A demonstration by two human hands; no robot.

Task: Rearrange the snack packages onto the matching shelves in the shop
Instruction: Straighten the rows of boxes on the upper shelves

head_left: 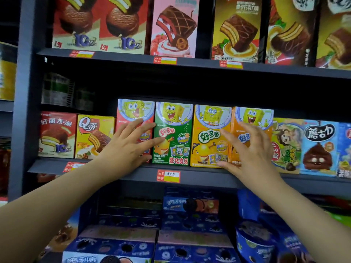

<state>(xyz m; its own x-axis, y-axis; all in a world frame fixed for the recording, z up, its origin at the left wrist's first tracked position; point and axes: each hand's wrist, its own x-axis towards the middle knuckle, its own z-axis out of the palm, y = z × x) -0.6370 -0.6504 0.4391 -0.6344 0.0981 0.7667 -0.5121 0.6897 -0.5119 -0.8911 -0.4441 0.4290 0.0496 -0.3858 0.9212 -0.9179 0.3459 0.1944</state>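
Note:
Several cartoon-sponge snack boxes stand in a row on the middle shelf: a red box, a green box, a yellow box and an orange box. My left hand lies flat with straight fingers on the front of the red box, fingertips reaching the green box's edge. My right hand is spread over the front of the orange box, its thumb down at the yellow box's lower right corner. Neither hand curls round a box.
Left of the row stand a red pie box and a yellow cake box; right of it, a mushroom-biscuit box. Large cake boxes fill the upper shelf. Blue cookie boxes fill the lower shelf. Dark space lies behind the left boxes.

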